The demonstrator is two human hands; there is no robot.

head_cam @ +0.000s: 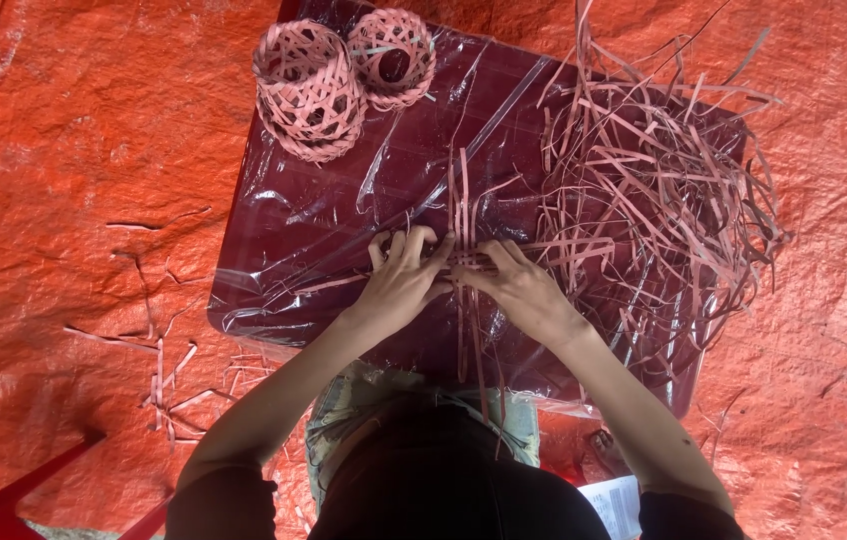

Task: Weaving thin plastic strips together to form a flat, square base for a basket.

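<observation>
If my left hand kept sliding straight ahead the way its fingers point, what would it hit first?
Most likely the crossed pink strips right at the fingertips of the left hand, which point up and to the right. Beyond them lies the plastic-covered table, then the loose strip pile.

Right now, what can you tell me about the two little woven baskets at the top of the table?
The two woven baskets are small, pinkish, open-lattice shells that look plaited from flat strips. They lie tipped side by side, touching, on the plastic-wrapped dark red table at its far left corner. The larger is on the left. Neither hand touches them.

Floor-level weaving workplace, orange tarp, loose strips, woven baskets
</observation>
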